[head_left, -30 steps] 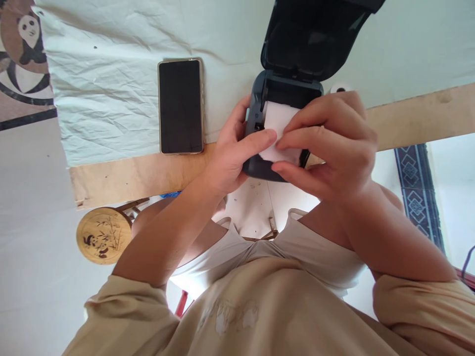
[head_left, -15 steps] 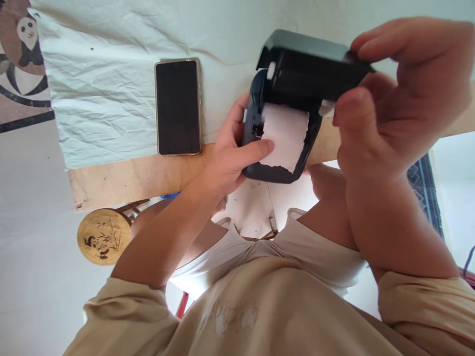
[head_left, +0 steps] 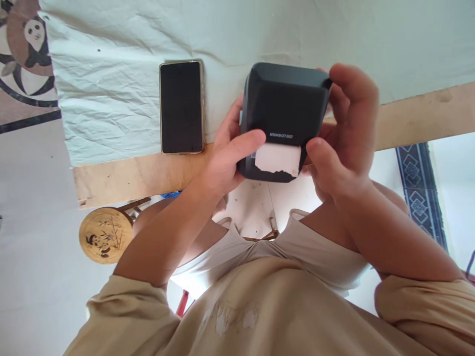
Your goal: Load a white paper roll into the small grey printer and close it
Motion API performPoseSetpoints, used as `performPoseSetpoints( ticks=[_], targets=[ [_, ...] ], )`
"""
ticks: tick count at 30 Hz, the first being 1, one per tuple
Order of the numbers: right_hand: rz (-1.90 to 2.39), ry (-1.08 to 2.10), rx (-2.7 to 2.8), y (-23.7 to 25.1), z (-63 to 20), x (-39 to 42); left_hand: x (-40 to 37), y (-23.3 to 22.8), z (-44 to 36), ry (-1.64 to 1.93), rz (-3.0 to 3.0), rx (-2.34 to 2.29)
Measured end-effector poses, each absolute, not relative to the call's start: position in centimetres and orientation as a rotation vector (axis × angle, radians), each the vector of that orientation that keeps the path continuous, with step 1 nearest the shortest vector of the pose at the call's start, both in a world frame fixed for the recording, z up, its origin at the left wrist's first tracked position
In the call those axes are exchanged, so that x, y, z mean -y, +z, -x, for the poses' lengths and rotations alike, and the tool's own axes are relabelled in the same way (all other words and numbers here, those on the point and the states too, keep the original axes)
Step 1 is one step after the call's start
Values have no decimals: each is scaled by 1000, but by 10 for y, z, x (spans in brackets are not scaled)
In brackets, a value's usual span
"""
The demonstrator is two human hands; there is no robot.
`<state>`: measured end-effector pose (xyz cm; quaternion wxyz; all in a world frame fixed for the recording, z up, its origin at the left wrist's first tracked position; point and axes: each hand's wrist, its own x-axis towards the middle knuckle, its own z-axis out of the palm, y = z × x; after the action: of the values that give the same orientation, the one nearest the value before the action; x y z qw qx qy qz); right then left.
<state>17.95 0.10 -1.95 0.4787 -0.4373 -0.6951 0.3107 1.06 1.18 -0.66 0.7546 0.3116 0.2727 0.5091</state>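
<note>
I see both hands, left hand and right hand, clamped on label printer beside phone; looks light, hard, smooth; I'd grip sides, paper strip tears easy.

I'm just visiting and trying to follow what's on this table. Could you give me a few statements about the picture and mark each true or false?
1. The lid of the small dark plastic label printer is shut. True.
2. A strip of white paper with a torn edge sticks out of the printer's front. True.
3. The left hand rests on the black-screened smartphone. False: it grips the printer's side; the phone lies apart, untouched.
4. The right hand lies flat on the cloth. False: it holds the printer's other side.
5. The phone lies on the crumpled pale cloth. True.
6. The phone's screen is lit. False: it is dark.
</note>
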Motion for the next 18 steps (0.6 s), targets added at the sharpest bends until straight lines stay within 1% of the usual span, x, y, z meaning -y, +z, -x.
performPoseSetpoints(
  ticks=[2, 4, 11, 15, 18],
  targets=[
    [940, 953, 1620, -22, -175, 1, -11, -6, -12, 1082, -688, -629],
    [843, 1030, 1587, -23, -173, 0, -9, -5, -15, 1087, -683, -682],
    [894, 1061, 1635, -21, -177, -8, -8, 3, -20, 1073, -705, -735],
    [918, 995, 1627, -24, -178, -10, -10, 3, -20, 1044, -677, -738],
    [915, 1018, 1639, -25, -177, -11, -12, 1, -19, 1020, -691, -732]
  ],
)
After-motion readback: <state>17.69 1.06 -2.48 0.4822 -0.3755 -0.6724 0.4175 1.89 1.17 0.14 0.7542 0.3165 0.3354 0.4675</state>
